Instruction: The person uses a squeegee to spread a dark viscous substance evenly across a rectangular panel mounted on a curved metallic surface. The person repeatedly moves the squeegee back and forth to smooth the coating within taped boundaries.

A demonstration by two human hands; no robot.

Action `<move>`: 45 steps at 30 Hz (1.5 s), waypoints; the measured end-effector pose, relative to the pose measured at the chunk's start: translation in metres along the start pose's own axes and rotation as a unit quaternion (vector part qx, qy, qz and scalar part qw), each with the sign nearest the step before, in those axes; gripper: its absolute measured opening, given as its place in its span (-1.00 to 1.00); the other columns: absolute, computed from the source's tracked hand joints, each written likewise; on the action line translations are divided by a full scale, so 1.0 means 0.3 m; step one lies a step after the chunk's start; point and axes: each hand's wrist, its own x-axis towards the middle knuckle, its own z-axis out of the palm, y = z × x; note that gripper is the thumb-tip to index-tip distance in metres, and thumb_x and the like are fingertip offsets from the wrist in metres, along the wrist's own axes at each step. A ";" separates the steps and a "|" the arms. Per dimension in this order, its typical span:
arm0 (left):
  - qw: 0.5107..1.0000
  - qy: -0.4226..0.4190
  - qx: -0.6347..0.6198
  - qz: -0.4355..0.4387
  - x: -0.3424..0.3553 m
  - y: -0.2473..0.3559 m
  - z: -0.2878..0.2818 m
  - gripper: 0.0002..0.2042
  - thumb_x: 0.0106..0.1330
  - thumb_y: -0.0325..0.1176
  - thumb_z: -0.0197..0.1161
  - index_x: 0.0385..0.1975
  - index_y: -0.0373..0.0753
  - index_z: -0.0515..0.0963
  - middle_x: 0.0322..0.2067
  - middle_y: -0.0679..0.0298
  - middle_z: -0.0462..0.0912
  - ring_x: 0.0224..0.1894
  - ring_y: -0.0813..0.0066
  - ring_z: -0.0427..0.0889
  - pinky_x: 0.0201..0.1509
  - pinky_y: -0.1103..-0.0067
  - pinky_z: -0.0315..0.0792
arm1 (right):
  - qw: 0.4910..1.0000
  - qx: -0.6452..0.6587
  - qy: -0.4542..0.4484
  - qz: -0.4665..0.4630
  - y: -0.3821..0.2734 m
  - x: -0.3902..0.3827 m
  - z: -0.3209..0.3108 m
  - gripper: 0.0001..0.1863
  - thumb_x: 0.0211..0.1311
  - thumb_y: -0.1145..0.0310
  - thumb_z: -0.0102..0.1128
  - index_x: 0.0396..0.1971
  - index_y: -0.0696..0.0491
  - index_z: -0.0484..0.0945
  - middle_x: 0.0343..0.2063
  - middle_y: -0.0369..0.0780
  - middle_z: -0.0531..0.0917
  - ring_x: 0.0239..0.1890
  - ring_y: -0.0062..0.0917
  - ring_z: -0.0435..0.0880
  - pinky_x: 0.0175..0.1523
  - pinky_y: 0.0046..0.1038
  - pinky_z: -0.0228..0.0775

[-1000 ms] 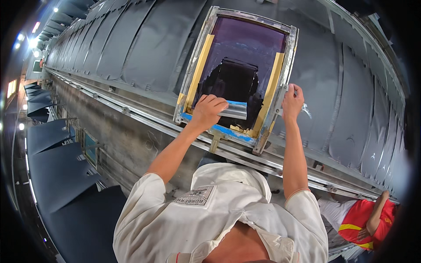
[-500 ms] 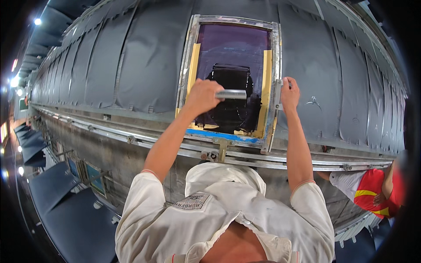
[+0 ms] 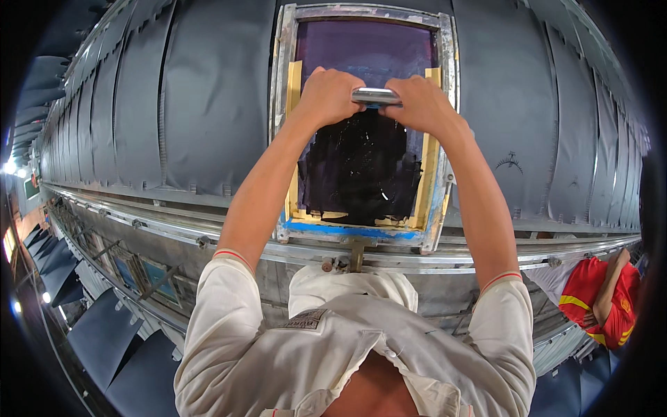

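Observation:
Both my hands grip a squeegee (image 3: 376, 96) with a metallic handle, one at each end. My left hand (image 3: 329, 97) wraps its left end, and my right hand (image 3: 422, 104) closes round its right end. The squeegee lies crosswise over a screen-printing frame (image 3: 450, 62), toward the far part of its purple mesh (image 3: 361, 45). Black ink (image 3: 358, 167) covers the mesh on the near side of the squeegee. Yellow tape (image 3: 294, 139) lines the inner sides, and blue tape (image 3: 333, 229) runs along the near edge. The squeegee's blade is mostly hidden.
Dark grey sheets (image 3: 215, 97) lie in a row along the long table, on both sides of the frame. A metal rail (image 3: 167, 224) runs along the table's near edge. At the right stands a person in a red and yellow shirt (image 3: 601, 299).
My right hand has left the frame's right side and taken hold of the squeegee. The squeegee has moved away from me, toward the far part of the mesh.

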 end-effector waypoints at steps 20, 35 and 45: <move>0.997 0.056 0.040 0.047 -0.245 0.054 0.083 -0.88 0.12 -0.20 0.43 -0.41 -0.02 0.68 -0.44 0.28 0.69 -0.24 0.22 0.70 -0.04 0.28 0.32 | 1.000 -0.029 0.003 -0.009 -0.120 -0.164 0.129 -0.79 0.14 0.20 0.44 -0.37 0.01 0.66 -0.38 -0.10 0.76 -0.22 -0.07 0.74 -0.05 -0.09 0.51; 0.996 0.060 0.038 0.044 -0.218 0.056 0.126 -0.87 0.15 -0.17 0.42 -0.45 -0.03 0.69 -0.43 0.27 0.75 -0.28 0.21 0.73 0.01 0.29 0.36 | 0.998 0.015 -0.055 0.039 -0.081 -0.128 0.144 -0.80 0.09 0.31 0.39 -0.29 0.04 0.69 -0.35 -0.02 0.75 -0.16 -0.05 0.73 -0.01 -0.07 0.52; 0.986 0.154 -0.020 0.059 -0.699 0.242 0.310 -0.68 -0.09 -0.54 0.42 -0.26 -0.11 0.70 -0.28 0.43 0.67 -0.20 0.35 0.59 -0.07 0.38 0.43 | 0.983 0.010 0.176 -0.057 -0.297 -0.579 0.421 -0.71 -0.09 0.56 0.41 -0.28 0.03 0.63 -0.39 -0.20 0.69 -0.18 -0.24 0.66 0.08 -0.24 0.40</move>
